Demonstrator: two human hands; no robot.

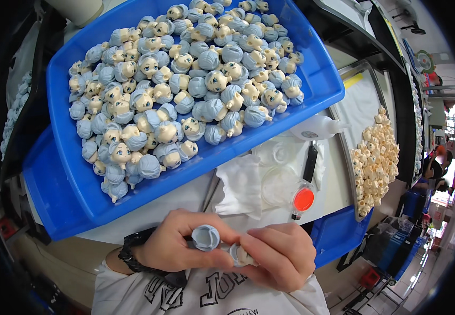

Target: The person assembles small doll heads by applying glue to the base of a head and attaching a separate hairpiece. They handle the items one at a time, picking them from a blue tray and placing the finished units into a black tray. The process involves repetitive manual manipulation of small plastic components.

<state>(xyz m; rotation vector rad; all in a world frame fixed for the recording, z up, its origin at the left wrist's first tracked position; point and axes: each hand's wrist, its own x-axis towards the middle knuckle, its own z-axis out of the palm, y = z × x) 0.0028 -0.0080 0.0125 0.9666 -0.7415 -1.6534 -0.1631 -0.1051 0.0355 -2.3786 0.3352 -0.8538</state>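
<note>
My left hand [177, 244], with a dark band at its wrist, is closed around a hollow blue-grey doll hair piece [205, 239], its open cup facing up. My right hand [285, 254] pinches a small doll head [243, 256], cream with blue-grey hair, against my left fingertips. Fingers cover much of this head, so its face cannot be made out. Beyond both hands, a big blue bin [196, 175] carries many finished-looking doll heads [217, 81] with blue-grey hair and painted eyes.
Beside the bin lie a white cloth [239, 184], a clear jar with a red disc [303, 199], a black-handled tool [310, 163] and a white squeeze bottle [316, 127]. On the right, a metal tray [353, 191] bears cream doll parts [377, 163]. Another blue bin [337, 236] shows below it.
</note>
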